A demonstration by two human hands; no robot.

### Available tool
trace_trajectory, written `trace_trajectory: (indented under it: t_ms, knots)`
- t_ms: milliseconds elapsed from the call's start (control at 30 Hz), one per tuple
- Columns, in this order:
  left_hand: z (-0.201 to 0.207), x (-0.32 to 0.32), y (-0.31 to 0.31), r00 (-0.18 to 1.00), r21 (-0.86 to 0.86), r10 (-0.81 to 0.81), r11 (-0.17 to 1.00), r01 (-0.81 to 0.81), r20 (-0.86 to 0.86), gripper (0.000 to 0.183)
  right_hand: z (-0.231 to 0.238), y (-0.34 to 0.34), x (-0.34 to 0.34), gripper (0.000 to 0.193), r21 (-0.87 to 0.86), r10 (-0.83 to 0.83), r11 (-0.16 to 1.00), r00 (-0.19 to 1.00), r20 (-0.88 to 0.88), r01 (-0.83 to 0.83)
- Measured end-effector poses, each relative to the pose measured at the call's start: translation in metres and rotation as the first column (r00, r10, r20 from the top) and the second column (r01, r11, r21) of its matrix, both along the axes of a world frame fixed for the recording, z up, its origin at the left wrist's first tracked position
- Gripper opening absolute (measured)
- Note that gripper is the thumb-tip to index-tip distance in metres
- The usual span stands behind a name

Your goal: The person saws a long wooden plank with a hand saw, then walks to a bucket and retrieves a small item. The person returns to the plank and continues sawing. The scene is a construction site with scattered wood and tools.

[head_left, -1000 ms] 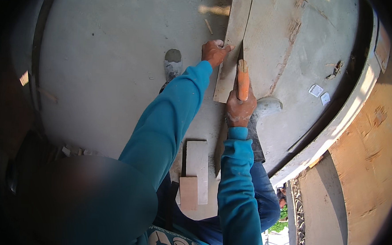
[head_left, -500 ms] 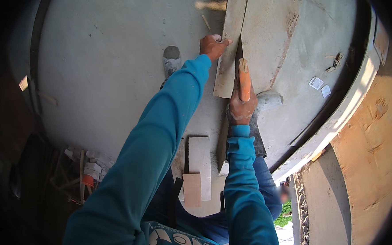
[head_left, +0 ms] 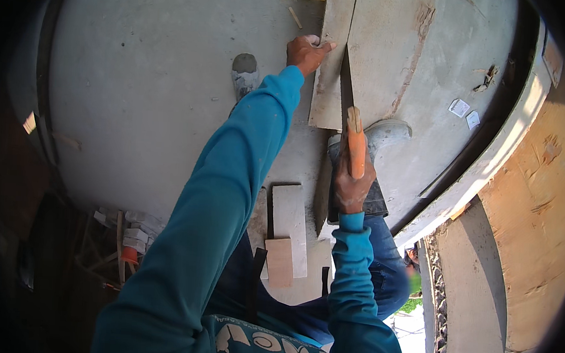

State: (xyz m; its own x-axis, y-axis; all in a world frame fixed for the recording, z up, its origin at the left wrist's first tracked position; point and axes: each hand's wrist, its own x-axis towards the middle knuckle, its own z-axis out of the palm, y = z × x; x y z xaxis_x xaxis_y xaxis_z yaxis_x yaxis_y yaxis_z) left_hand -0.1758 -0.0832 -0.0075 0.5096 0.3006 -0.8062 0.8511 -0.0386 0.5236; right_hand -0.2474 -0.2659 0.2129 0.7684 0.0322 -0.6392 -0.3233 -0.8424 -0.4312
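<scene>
A wide wooden board [head_left: 388, 54] lies ahead of me, with a long cut splitting a narrow strip [head_left: 329, 99] from its left side. My left hand [head_left: 306, 54] grips the left edge of that strip, thumb on top. Closed round the orange and wooden handle [head_left: 356, 151] of a handsaw is my right hand [head_left: 353, 188], just off the board's near end. The dark saw blade [head_left: 347, 84] sits in the cut, running away from me. What supports the board from below is mostly hidden.
Short plank offcuts [head_left: 291, 209] lie between my legs. My boots [head_left: 244, 72] stand on the grey concrete floor [head_left: 139, 105]. Two small white pieces [head_left: 458, 108] lie at the right, near a curved raised edge [head_left: 508, 143]. Large wooden sheets [head_left: 536, 209] rest beyond it.
My right hand has pulled the saw back toward me, showing more of its blade. My left hand stays on the strip's edge. The view has shifted slightly.
</scene>
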Motion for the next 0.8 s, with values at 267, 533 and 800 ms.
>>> trace_trajectory:
  t_ms: [267,533,800]
  knots:
    - [-0.016,0.016,0.018,0.998,0.035,0.013,0.999,-0.015,0.057,0.071,0.043,0.004,-0.016,0.048,0.142,-0.011,0.99,0.988,0.152,-0.01]
    - [0.011,0.006,-0.002,1.0,0.01,0.019,1.0,-0.019,0.016,0.078,-0.01,0.0,-0.002,0.041,0.064,-0.059,0.997,0.993,0.098,0.053]
    - [-0.018,0.003,0.009,0.998,-0.021,-0.049,0.999,0.05,0.043,0.077,0.045,0.005,-0.035,0.044,0.118,-0.014,0.993,0.985,0.174,-0.007]
